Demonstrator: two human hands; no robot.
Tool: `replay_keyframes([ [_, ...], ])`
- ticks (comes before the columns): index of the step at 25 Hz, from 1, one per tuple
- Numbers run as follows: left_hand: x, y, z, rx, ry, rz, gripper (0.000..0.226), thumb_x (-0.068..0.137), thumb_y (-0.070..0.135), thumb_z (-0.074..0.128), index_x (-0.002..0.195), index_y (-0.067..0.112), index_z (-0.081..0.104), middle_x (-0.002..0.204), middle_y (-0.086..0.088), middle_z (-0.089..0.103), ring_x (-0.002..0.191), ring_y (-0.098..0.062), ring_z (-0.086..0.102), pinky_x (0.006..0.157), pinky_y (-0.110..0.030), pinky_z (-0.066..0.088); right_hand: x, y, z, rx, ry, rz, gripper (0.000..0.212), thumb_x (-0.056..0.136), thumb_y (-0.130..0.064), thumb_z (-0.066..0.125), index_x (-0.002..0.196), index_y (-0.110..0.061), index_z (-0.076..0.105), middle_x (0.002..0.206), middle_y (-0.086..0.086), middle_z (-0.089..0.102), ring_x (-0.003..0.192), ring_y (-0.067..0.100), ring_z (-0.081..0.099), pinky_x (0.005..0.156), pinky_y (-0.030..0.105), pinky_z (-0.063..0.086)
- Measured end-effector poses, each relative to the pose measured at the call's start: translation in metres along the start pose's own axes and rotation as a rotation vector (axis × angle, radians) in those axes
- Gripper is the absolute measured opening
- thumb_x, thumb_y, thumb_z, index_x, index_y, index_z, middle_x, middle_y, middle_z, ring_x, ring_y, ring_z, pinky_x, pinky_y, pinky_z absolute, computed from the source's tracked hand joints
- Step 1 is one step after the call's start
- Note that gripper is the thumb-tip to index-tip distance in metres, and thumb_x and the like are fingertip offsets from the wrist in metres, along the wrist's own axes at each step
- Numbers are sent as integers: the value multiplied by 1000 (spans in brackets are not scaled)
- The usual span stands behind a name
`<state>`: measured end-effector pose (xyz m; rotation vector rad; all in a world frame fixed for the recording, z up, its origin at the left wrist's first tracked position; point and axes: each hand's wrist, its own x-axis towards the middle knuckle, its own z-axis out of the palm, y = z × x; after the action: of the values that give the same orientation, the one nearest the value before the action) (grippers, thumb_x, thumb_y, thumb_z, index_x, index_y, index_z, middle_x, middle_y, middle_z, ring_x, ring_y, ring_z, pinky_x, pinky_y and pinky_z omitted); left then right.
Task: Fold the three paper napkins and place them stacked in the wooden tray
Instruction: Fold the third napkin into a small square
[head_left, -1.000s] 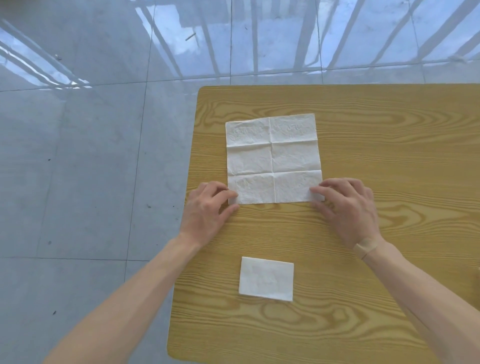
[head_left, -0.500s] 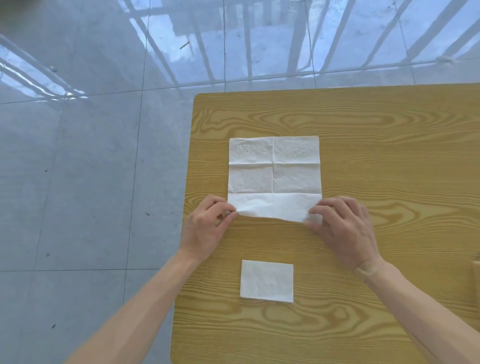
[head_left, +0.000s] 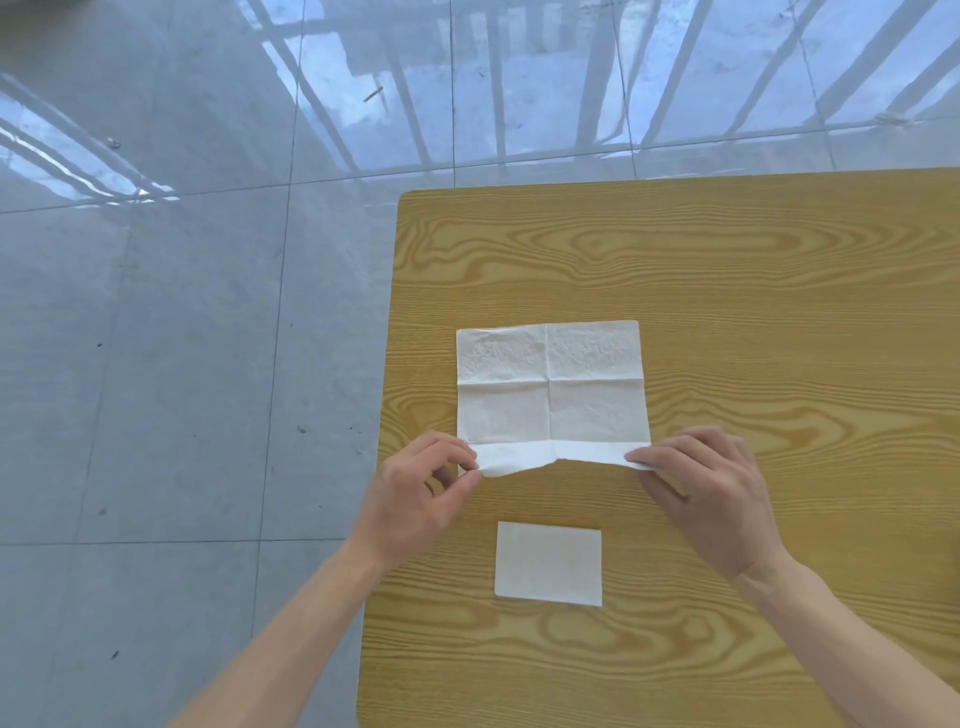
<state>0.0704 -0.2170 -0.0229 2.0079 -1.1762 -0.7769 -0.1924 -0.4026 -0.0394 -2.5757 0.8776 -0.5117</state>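
An open napkin (head_left: 551, 396) lies flat on the wooden table (head_left: 727, 270), creased into squares, with its near edge lifted and rolled back over itself in a narrow strip. The left hand (head_left: 415, 499) pinches the left end of that strip between thumb and forefinger, the other fingers curled loosely in. The right hand (head_left: 711, 499) holds the right end the same way, thumb under and fingertips on top of the paper, the hand half closed around the corner. Nearer the person than the open napkin, between the two forearms, a second napkin (head_left: 548, 564) rests already folded into a small rectangle, apart from both hands. That makes two napkins in sight, one spread and one folded, and two hands, both on the spread one. Left of the table, glossy grey floor tiles (head_left: 156, 364) reflect window bars.
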Motion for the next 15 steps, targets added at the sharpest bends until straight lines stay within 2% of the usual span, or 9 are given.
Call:
replay_keyframes([
  [4,-5,0,-3,-58,0,-52,6,85,37,68,86,31,67,89,18,69,67,-14,64,57,-17,47,-1,-6,-11,69,-46,62,5,81,-19,78,85,-22,76,80,-12,71,83,24,63,76,42,44],
  [7,0,-2,-4,-66,31,-110,5,86,31,73,86,33,68,86,21,68,66,-12,62,56,-13,44,7,-9,-11,166,-82,187,15,73,-14,83,85,-21,76,81,-11,72,83,22,63,77,45,46],
  [10,9,-2,-2,-126,43,-155,7,88,28,73,91,33,69,89,22,68,66,-9,60,58,-11,44,20,-10,-6,236,-106,306,11,76,-19,81,85,-21,76,82,-13,71,86,20,61,77,47,49],
  [15,24,0,1,-171,72,-225,12,86,37,73,98,34,70,83,26,67,67,-3,58,59,-12,45,36,-9,1,282,-101,407,8,80,-19,79,81,-26,74,79,-30,60,85,13,55,78,39,48],
])
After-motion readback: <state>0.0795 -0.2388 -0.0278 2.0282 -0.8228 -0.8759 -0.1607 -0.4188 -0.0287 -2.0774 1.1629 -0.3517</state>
